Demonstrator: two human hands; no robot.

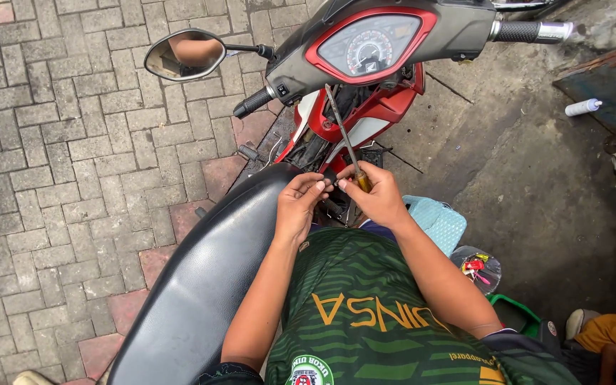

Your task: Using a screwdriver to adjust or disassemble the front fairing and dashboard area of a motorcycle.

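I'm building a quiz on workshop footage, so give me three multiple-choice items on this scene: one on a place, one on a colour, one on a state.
1. Where is the round mirror?
A. on the paving
B. on a stalk at the left of the handlebar
C. in the left hand

2. What colour is the rim around the speedometer?
A. red
B. yellow
C. white

3. What is the right hand doing?
A. resting open on the seat
B. gripping a screwdriver
C. holding the spray can

Key:
1 B, the mirror stands on a stalk above the left grip.
2 A, a red band frames the dial.
3 B, its fingers close on the yellow handle, the shaft pointing up at the scooter; the left hand pinches a small dark part beside it.
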